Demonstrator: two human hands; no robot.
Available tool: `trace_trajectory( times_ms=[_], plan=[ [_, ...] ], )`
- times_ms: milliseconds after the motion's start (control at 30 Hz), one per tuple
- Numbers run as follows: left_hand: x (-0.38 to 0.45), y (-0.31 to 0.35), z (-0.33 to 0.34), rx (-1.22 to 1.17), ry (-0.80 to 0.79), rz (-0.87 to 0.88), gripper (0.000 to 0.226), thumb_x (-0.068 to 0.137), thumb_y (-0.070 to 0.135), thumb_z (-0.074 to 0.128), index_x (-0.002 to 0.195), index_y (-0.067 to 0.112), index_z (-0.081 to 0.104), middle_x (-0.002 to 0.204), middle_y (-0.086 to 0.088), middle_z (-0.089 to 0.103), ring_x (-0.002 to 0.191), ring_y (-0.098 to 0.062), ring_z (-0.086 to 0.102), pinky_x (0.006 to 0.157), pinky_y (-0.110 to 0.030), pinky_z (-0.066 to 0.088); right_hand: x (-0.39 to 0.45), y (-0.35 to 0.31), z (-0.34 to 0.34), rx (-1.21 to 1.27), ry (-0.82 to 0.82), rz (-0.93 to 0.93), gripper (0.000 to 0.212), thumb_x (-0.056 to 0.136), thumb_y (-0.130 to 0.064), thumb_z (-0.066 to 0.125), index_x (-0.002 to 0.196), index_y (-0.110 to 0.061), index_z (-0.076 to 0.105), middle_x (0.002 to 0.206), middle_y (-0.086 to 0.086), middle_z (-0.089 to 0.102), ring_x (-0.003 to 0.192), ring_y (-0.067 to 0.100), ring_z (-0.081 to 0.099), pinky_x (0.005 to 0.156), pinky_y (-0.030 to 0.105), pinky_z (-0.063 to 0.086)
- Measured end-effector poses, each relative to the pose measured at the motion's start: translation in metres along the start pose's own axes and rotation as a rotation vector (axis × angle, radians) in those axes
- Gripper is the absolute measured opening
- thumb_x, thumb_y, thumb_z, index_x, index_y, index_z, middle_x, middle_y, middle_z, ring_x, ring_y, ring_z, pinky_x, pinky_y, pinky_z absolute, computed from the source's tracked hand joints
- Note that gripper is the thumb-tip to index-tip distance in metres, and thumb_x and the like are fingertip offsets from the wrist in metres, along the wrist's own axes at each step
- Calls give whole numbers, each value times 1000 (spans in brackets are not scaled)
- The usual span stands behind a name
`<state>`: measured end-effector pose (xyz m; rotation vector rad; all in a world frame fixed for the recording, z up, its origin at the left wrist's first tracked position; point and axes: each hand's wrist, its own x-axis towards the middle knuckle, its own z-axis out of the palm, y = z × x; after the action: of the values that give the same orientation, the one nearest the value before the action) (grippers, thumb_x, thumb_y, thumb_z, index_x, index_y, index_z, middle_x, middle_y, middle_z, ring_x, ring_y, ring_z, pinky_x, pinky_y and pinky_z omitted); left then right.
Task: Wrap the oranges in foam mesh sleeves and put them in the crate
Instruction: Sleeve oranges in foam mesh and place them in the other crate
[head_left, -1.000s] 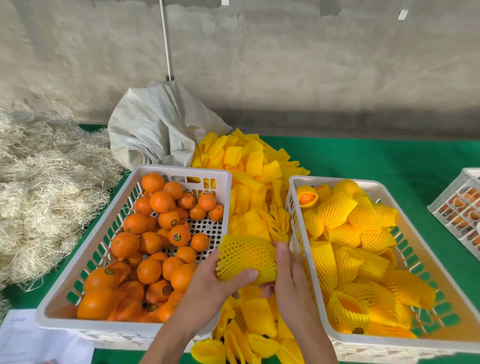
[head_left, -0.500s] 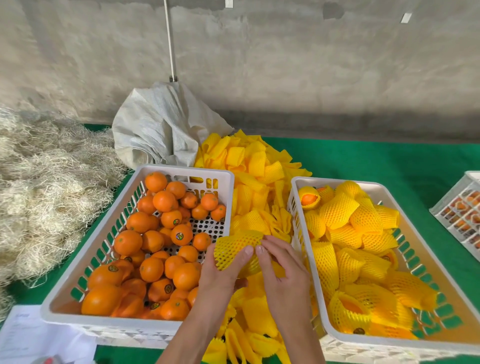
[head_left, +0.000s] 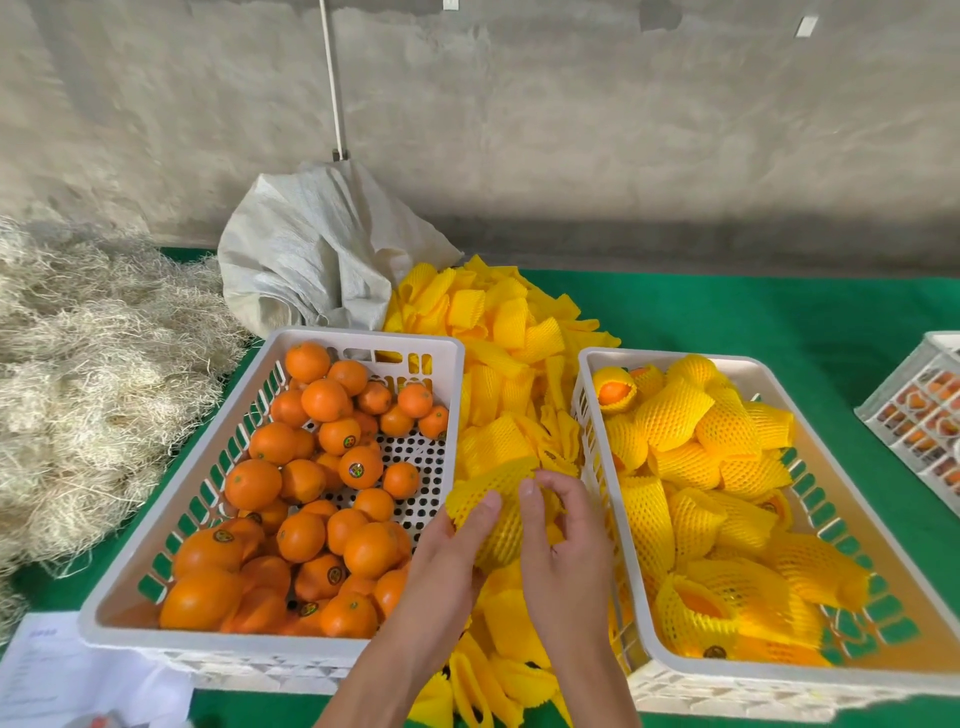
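While both my hands (head_left: 447, 561) (head_left: 563, 551) grip the sleeved orange (head_left: 498, 514), its sleeve now slants from upper left to lower right, no longer level.

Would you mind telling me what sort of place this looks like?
Probably a fruit packing area. A crate of bare oranges sits beside a crate of sleeved oranges, a heap of yellow foam mesh sleeves lies between them, and wood-wool padding is piled against a bare concrete wall.
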<state>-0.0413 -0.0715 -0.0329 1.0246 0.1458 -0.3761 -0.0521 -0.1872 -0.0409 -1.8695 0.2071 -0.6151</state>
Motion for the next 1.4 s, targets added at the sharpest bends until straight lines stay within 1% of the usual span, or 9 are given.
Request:
trace_trajectory(
  times_ms=[300, 467, 567, 700, 833, 967, 1033, 1167, 1400],
  plan=[
    [12, 1, 3, -22, 149, 42, 25, 109, 23, 48, 128, 30, 63, 124, 1, 75, 115, -20, 72, 105, -48, 55, 1, 2, -4, 226, -226, 228, 91, 73, -79, 71, 146, -61, 21, 124, -65, 32, 116, -29, 46, 76, 1, 48],
    [16, 5, 11, 121, 75, 86, 27, 106, 21, 54, 128, 33, 64, 124, 7, 74, 116, -12, 70, 105, -42, 55, -2, 4, -6, 216, -255, 179, 86, 89, -70, 64, 157, -53, 15, 133, -51, 46, 119, -18, 55, 85, 4, 49],
    [20, 8, 10, 65, 39, 101, 31, 105, 13, 56, 136, 17, 62, 92, 2, 76, 94, -14, 74, 95, -45, 58, 2, 6, -20, 2, -267, 93, 65, 98, -70, 42, 153, -64, 8, 140, -63, 20, 127, -31, 33, 91, -6, 35],
    [23, 6, 12, 125, -86, 164, 31, 94, 15, 73, 124, 4, 70, 116, -16, 73, 109, -29, 70, 95, -44, 59, 4, 6, -24, -258, -173, -19, 56, 103, -58, 30, 157, -55, 13, 166, -31, 7, 151, -13, 6, 99, -10, 14],
    [23, -1, 21, 153, -33, 235, 20, 88, 18, 78, 108, 12, 79, 107, -8, 77, 101, -22, 74, 85, -33, 61, 5, 7, -25, -323, 42, -214, 50, 108, -39, 41, 156, -25, 42, 169, -4, 27, 155, 21, 29, 107, -3, 24],
    [25, -12, 37, 183, 105, 238, 25, 97, 17, 68, 84, 33, 83, 84, 4, 76, 83, -10, 72, 72, -22, 59, 5, 6, -22, -396, 34, -315, 50, 103, -29, 53, 152, -22, 48, 166, -1, 33, 154, 21, 31, 115, 30, 40],
    [29, -16, 42, 159, 155, 190, 30, 101, 11, 63, 101, 34, 81, 94, 2, 77, 81, -7, 71, 70, -21, 58, 4, 5, -21, -391, 4, -255, 53, 103, -42, 51, 154, -30, 43, 168, -7, 28, 155, 11, 25, 114, 22, 36],
    [36, -20, 45, 129, 213, 178, 34, 98, 7, 68, 129, -3, 59, 125, -31, 62, 92, -16, 68, 73, -27, 58, 4, 3, -28, 81, 83, 67, 71, 91, -79, 46, 152, -43, 39, 160, -22, 38, 142, -10, 38, 102, 5, 39],
    [40, -29, 79, 409, -50, 295, 30, 101, 11, 65, 124, 27, 73, 123, 4, 74, 113, -10, 69, 99, -28, 56, 31, 29, -52, 667, 69, 472, 55, 91, -60, 66, 114, -11, 75, 108, 6, 77, 104, 23, 73, 92, 47, 58]
  ],
)
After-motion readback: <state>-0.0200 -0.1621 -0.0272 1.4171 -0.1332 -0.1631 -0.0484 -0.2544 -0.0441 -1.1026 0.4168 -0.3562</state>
